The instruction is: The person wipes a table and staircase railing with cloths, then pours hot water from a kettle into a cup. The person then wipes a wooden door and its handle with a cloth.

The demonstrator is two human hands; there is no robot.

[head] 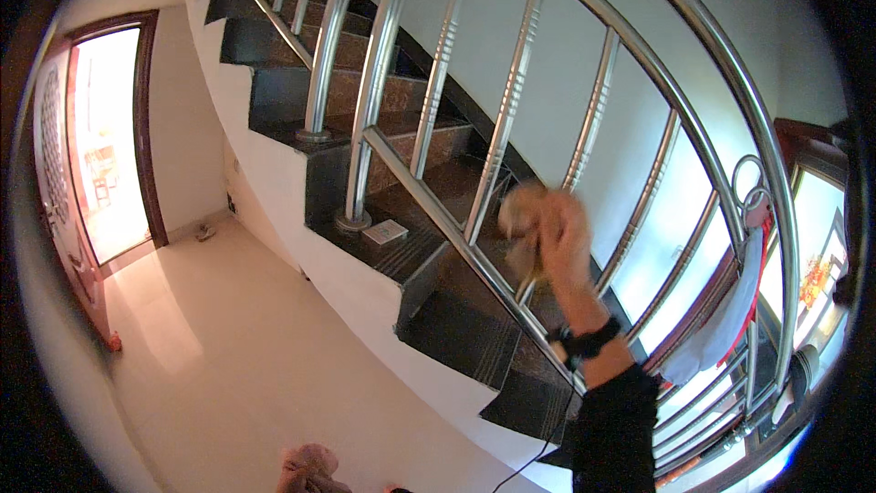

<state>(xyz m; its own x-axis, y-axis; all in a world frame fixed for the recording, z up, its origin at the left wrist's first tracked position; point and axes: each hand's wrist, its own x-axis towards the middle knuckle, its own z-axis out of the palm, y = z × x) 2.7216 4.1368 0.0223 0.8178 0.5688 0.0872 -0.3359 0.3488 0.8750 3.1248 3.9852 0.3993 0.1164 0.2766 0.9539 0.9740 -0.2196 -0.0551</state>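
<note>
My right hand (564,236), blurred by motion, is closed on a crumpled, pale brownish thing (523,219) that looks like a cloth. Hand and cloth are in front of a ribbed stainless-steel baluster (592,106), hiding part of it; whether they touch it I cannot tell. A black band (592,342) circles the wrist, below which a black sleeve (612,424) begins. Below the cloth runs the slanted lower rail (445,216) of the stair railing. My left hand is out of view. A pinkish shape (308,469) at the bottom edge is too unclear to name.
Dark stone steps (458,329) climb to the upper left, with a small white box (385,233) on one. A dark cable (530,462) hangs by the lower steps. Light cloth (718,318) drapes at the right railing. Pale floor (253,356) leads to an open door (65,185).
</note>
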